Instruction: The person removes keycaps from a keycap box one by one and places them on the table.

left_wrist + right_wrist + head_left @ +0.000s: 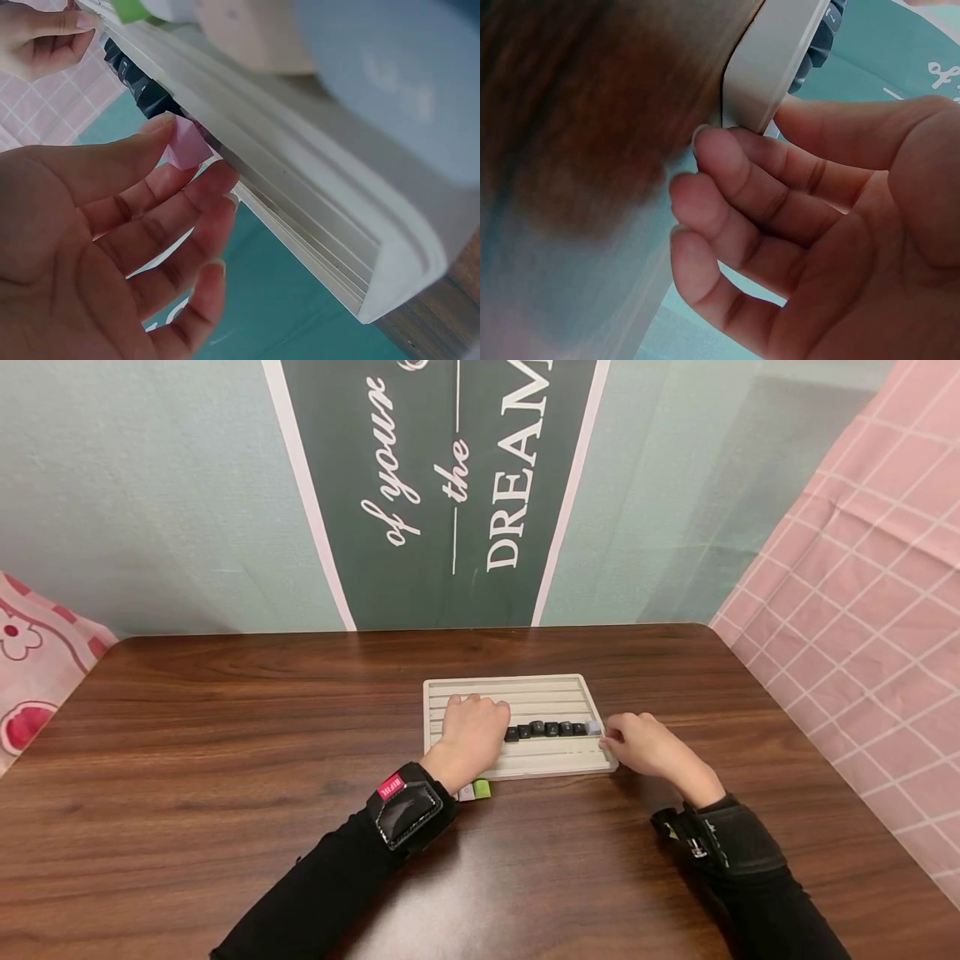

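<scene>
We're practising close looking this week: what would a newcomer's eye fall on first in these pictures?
Probably the dark green panel with big white lettering turned sideways, behind the brown table. Next, the row of black keycaps across the pale ridged tray. Close up, the left hand pinches a small pink keycap beside that row.
</scene>
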`<state>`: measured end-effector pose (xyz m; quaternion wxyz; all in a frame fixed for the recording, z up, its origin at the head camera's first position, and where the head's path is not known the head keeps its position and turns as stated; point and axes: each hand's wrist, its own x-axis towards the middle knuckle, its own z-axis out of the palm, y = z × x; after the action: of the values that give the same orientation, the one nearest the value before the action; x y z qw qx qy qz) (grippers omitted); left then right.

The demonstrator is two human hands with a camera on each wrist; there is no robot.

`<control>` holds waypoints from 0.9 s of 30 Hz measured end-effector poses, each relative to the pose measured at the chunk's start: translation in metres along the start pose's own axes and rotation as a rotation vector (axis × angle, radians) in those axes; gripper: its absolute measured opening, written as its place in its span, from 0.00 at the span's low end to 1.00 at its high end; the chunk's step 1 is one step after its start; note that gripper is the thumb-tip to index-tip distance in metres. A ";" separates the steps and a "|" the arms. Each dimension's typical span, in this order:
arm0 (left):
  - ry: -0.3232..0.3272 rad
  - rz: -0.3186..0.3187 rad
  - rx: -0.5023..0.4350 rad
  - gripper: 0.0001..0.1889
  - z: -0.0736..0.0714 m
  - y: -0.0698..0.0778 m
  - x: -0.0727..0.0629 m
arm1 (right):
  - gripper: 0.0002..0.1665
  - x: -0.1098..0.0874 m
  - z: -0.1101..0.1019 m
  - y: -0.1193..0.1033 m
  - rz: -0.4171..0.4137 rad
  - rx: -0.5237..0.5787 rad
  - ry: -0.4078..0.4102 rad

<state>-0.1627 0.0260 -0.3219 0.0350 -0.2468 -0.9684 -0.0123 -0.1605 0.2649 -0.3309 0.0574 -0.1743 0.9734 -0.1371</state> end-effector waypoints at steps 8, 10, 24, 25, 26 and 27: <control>-0.003 0.004 -0.006 0.04 -0.002 0.000 -0.003 | 0.16 -0.001 0.000 0.000 -0.004 0.000 0.002; -0.001 0.008 -0.009 0.04 -0.003 -0.001 -0.004 | 0.16 -0.001 0.000 0.000 -0.008 -0.001 0.005; 0.038 0.029 -0.026 0.02 -0.003 0.001 -0.013 | 0.17 -0.001 0.000 0.001 -0.013 0.001 0.013; 0.042 0.032 -0.023 0.02 -0.004 0.001 -0.013 | 0.17 -0.001 0.000 0.000 -0.013 0.001 0.013; 0.047 0.035 -0.020 0.02 -0.004 0.002 -0.014 | 0.17 -0.001 0.000 0.000 -0.013 0.000 0.014; 0.052 0.039 -0.015 0.02 -0.005 0.002 -0.015 | 0.17 -0.001 -0.001 0.000 -0.013 -0.001 0.014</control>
<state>-0.1480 0.0203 -0.3179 0.0585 -0.2657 -0.9619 -0.0250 -0.1602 0.2656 -0.3305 0.0493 -0.1798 0.9727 -0.1382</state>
